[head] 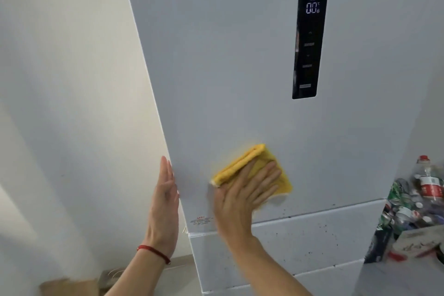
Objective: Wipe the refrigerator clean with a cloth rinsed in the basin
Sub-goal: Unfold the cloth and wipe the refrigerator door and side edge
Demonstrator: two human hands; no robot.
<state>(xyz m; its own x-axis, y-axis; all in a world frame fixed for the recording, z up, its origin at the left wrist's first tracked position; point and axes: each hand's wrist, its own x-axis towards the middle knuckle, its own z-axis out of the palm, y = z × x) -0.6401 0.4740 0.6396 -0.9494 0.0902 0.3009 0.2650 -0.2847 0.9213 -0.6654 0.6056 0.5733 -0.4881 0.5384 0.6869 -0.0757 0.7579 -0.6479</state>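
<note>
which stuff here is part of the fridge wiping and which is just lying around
In the job:
- fridge, being wiped
- yellow cloth, pressed flat on the door
- right hand, on the cloth
- left hand, flat at the fridge's left edge

Lying about:
- bottles and cans, piled at right
- control panel, untouched

The refrigerator (240,67) is pale grey, its lower drawer fronts peppered with small dark specks. A glossy black control strip (310,29) on the door shows white digits. The folded cloth (257,163) is bright yellow (a whitish tag at one corner). A thin red cord bracelet (153,253) circles the left wrist. The wall (60,79) is cream. Bottles (427,182) at the right edge carry red caps and red-and-white labels, among green packaging.
</note>
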